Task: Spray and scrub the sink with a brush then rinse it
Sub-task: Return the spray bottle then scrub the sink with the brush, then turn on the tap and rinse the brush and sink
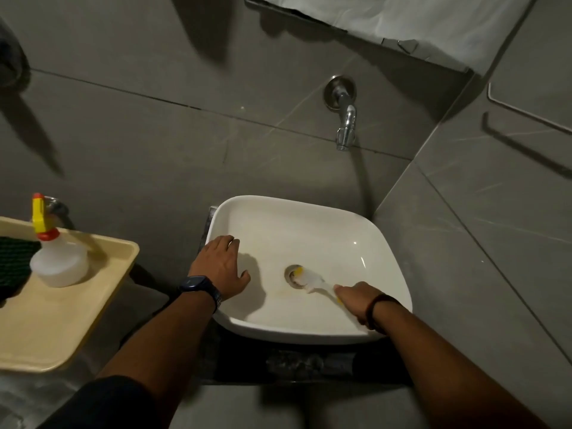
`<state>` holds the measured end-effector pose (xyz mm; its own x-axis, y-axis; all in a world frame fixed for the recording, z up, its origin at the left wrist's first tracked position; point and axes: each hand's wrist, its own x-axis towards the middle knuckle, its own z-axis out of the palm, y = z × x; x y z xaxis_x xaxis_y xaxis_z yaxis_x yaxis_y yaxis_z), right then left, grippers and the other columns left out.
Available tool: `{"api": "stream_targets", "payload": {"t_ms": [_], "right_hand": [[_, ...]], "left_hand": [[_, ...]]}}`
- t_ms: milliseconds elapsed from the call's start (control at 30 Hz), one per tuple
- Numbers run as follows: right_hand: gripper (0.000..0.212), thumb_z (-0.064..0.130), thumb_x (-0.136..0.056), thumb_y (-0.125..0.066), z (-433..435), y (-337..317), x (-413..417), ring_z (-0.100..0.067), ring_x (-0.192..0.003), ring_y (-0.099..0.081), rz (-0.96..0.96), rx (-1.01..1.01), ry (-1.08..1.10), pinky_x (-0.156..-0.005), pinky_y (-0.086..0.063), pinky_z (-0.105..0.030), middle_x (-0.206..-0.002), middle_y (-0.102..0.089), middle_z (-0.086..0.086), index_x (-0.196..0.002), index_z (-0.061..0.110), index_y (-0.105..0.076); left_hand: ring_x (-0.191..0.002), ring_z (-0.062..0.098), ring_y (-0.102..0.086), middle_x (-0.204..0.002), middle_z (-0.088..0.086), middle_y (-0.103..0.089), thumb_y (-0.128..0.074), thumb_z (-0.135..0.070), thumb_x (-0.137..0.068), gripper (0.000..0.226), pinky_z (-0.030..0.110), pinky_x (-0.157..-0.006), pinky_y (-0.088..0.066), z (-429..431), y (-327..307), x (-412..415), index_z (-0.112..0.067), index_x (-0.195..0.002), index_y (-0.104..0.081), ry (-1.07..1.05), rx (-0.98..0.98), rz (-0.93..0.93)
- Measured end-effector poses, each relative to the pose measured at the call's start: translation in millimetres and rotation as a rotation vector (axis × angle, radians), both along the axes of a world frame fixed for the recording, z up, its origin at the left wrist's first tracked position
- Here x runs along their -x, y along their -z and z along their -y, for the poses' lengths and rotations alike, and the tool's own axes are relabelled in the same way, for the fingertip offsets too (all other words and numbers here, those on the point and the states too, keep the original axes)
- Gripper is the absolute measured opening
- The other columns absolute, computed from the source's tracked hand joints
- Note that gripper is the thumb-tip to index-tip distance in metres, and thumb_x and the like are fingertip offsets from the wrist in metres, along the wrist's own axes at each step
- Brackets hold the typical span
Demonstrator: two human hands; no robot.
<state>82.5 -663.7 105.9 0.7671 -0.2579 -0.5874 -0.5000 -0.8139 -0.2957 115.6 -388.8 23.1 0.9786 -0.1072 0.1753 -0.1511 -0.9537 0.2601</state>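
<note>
A white square sink [312, 221] sits below a chrome wall tap [346, 125]. My right hand [359, 300] grips the handle of a white and yellow brush [309, 278], whose head rests on the basin floor right at the drain [293, 275]. My left hand [223, 264] lies flat, fingers spread, on the sink's left rim and holds nothing. A clear spray bottle [57, 255] with a yellow and red trigger stands upright on a beige tray [62, 320] to the left, away from both hands.
A dark green mesh scrubber [14, 261] lies on the tray's left part. Grey tiled walls surround the sink, with a towel rail [526, 113] on the right wall. A dark stone counter [294, 363] carries the sink.
</note>
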Motion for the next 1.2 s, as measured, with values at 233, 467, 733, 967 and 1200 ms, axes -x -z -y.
{"api": "stream_targets", "payload": {"t_ms": [233,467,733,967,1200], "right_hand": [[0.052,0.064,-0.079,-0.040,-7,2,10,-0.011,-0.023,-0.023,-0.378,-0.206,0.004,-0.033,-0.020,-0.009,-0.031,-0.032,0.005,-0.054,0.018,-0.040],[0.058,0.069,-0.077,-0.040,28,-38,-13,-0.011,-0.032,-0.020,-0.287,-0.465,0.098,-0.034,-0.016,-0.017,-0.040,-0.029,0.005,-0.047,0.020,-0.037],[0.063,0.068,-0.081,-0.038,64,-72,-56,-0.012,-0.029,-0.021,-0.143,-0.694,0.228,-0.033,-0.020,-0.015,-0.036,-0.028,0.003,-0.042,0.018,-0.040],[0.064,0.071,-0.081,-0.040,82,-66,-81,-0.012,-0.031,-0.020,-0.122,-0.743,0.281,-0.034,-0.020,-0.016,-0.038,-0.028,0.002,-0.045,0.017,-0.040],[0.069,0.069,-0.086,-0.037,87,-58,-98,-0.011,-0.028,-0.028,-0.119,-0.794,0.313,-0.034,-0.025,-0.016,-0.035,-0.034,0.000,-0.044,0.014,-0.043]], "left_hand": [[-0.124,0.028,-0.041,-0.136,0.011,-0.046,-0.061,-0.045,-0.076,0.070,0.040,-0.105,-0.034,0,0,3,-0.009,-0.132,-0.041,-0.044,-0.020,-0.061],[-0.117,0.027,-0.050,-0.128,0.010,-0.055,-0.062,-0.038,-0.082,0.050,0.036,-0.095,-0.041,38,-50,3,-0.009,-0.122,-0.055,-0.240,0.334,-0.027],[-0.113,0.025,-0.054,-0.125,0.012,-0.060,-0.050,-0.040,-0.092,0.044,0.030,-0.091,-0.039,116,-181,-96,-0.008,-0.121,-0.056,-0.152,1.061,-0.025],[-0.109,0.019,-0.057,-0.107,0.007,-0.069,-0.033,-0.034,-0.099,0.040,0.033,-0.095,-0.036,140,-199,-144,-0.014,-0.099,-0.068,0.108,1.355,-0.189],[-0.098,0.017,-0.060,-0.083,-0.005,-0.072,-0.028,-0.039,-0.099,0.040,0.036,-0.091,-0.039,139,-185,-160,-0.020,-0.105,-0.063,0.271,1.549,-0.332]]}}
